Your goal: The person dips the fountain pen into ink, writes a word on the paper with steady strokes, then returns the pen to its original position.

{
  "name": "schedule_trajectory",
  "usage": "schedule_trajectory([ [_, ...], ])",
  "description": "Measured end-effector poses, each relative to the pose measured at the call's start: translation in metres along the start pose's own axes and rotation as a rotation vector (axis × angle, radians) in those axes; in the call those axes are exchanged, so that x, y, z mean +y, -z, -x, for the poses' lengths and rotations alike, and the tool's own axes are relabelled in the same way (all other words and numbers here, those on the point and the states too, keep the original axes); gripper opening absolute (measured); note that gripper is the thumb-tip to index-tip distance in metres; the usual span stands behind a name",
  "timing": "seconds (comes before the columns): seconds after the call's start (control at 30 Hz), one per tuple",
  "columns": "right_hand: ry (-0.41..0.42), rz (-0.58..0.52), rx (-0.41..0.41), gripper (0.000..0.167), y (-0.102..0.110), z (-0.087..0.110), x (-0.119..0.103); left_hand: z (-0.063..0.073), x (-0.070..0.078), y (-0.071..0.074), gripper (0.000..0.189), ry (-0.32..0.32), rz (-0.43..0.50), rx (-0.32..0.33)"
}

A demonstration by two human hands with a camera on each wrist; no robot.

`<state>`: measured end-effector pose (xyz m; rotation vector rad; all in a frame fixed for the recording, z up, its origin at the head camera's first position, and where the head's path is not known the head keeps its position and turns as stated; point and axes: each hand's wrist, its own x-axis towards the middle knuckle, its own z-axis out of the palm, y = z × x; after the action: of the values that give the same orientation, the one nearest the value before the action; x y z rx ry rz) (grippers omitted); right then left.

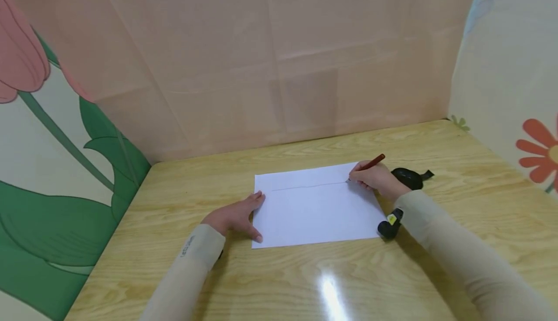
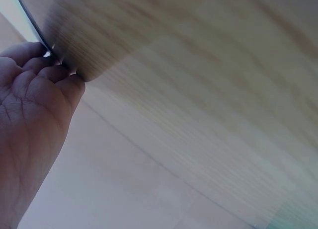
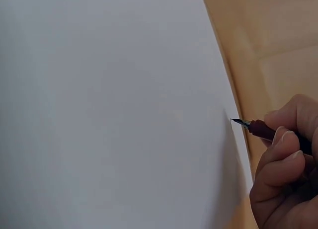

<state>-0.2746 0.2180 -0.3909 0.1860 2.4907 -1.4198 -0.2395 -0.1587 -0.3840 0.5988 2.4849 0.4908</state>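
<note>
A white sheet of paper [image 1: 314,214] lies on the wooden table, with one thin, nearly level line drawn across its upper part. My right hand [image 1: 375,178] pinches a dark red fountain pen [image 1: 376,160] at the sheet's upper right. In the right wrist view, the pen's metal nib [image 3: 240,122] points at the paper close to its edge, and the fingers curl round the barrel. My left hand [image 1: 237,217] rests at the sheet's left edge, thumb and fingers spread apart, fingertips on the paper. The left wrist view shows that hand's palm [image 2: 30,105] and fingers beside the sheet's edge.
Beyond my right hand lies a black rounded object [image 1: 407,178] with a short strap. A small black device with a yellow label [image 1: 391,220] sits at my right cuff. A pinkish cloth [image 1: 261,69] hangs behind the table [image 1: 183,185]; flower-painted walls flank it.
</note>
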Motion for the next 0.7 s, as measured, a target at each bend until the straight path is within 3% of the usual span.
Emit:
schedule_trajectory([
  [0.7, -0.022, 0.051, 0.049, 0.019, 0.0097, -0.0005, -0.0021, -0.0006, 0.0019, 0.0009, 0.110, 0.033, 0.001, -0.009],
])
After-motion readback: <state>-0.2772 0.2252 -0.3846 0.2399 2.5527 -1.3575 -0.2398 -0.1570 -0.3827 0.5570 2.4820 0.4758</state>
